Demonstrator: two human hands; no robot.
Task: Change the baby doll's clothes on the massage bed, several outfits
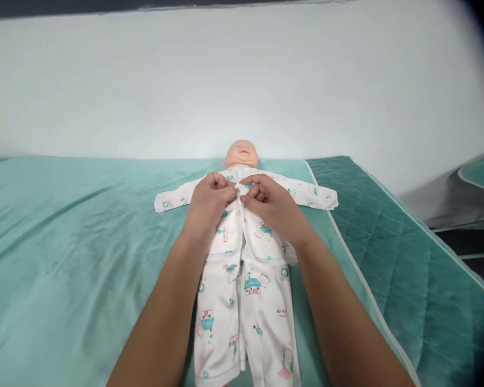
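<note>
A baby doll [242, 153] lies on its back on a green blanket [72, 242], head away from me, arms spread out. It wears a white printed romper [246, 285] with teal pictures. My left hand [207, 201] and my right hand [272, 204] meet at the doll's chest, just below the neck. Both hands pinch the front placket of the romper between thumb and fingers, at the top fastening. My forearms cover the sides of the doll's body.
A quilted green mat [391, 258] with a white edge lies to the right, under the blanket. A white wall [242, 80] rises behind the doll's head. A dark floor and another green pad [482, 172] show at the far right.
</note>
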